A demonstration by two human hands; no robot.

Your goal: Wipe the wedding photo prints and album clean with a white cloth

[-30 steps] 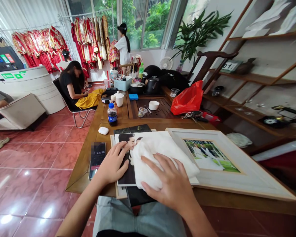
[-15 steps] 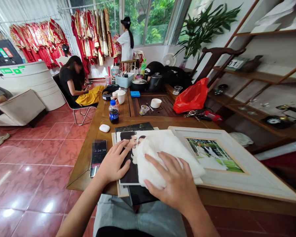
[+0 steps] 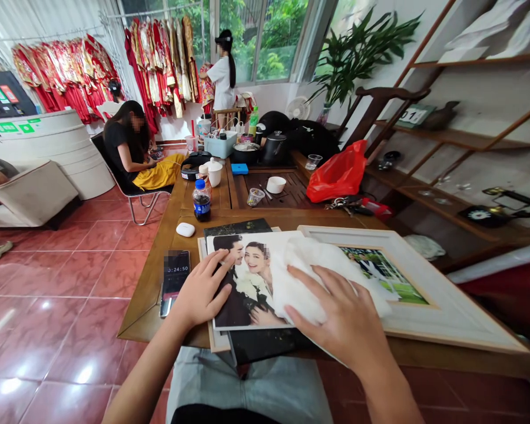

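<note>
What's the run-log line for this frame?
left hand: resting on photo print | right hand: on white cloth | beside: picture frame

**Wearer's own body: clothing and bare parts**

The person is wearing pale blue-grey trousers (image 3: 247,386), slightly creased across the lap, and a black top (image 3: 221,416), showing only as a dark edge at the lower frame. The left forearm (image 3: 145,377) and right forearm (image 3: 391,383) are showing bare, as are the left hand (image 3: 202,290) and right hand (image 3: 338,312).
</note>
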